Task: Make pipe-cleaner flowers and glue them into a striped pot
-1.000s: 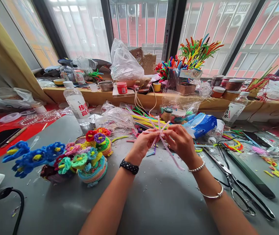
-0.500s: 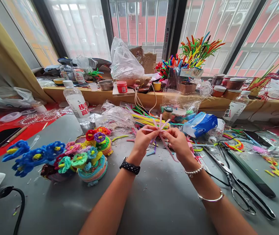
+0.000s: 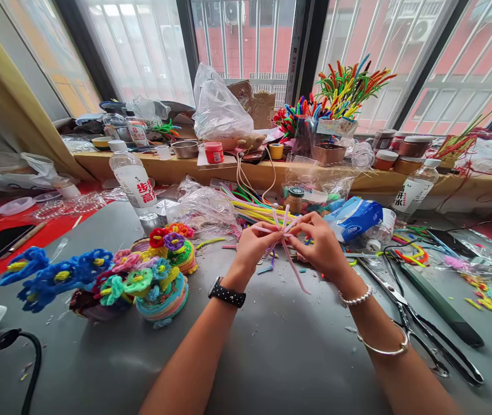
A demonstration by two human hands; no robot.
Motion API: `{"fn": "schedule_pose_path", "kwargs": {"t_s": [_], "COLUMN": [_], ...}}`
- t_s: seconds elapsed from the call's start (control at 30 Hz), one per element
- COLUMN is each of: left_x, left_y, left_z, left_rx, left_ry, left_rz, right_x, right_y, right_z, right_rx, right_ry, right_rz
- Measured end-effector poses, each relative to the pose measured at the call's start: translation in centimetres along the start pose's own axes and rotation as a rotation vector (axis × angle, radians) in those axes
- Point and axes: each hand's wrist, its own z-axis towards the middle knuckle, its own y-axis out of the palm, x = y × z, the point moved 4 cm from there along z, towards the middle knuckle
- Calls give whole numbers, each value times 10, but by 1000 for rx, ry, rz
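Over the grey table [image 3: 272,351], my left hand [image 3: 253,246] and my right hand [image 3: 321,245] meet, both pinched on a bundle of pale pink pipe cleaners [image 3: 284,227]. Short ends fan upward between my fingertips, and one long stem trails down toward the table. A black watch is on my left wrist; a pearl bracelet and a silver bangle are on my right arm.
Finished pipe-cleaner flowers and small woven baskets [image 3: 159,276] lie to the left, with blue flowers [image 3: 56,276]. Big scissors [image 3: 419,334] lie at the right. A water bottle [image 3: 132,178], a tissue pack [image 3: 352,218], plastic bags and loose pipe cleaners [image 3: 254,210] crowd the back.
My hands have stayed together on the pink bundle, shifting slightly up and away; the long stem's hanging end has swung a little left.
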Motion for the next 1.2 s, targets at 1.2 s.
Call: {"fn": "schedule_pose_path", "kwargs": {"t_s": [1.2], "left_x": [-1], "left_y": [-5], "left_z": [5], "left_rx": [24], "left_ry": [24], "left_rz": [-97], "right_x": [5], "right_y": [-5], "right_z": [-5], "right_rx": [186], "right_ry": [244], "right_rz": [121]}}
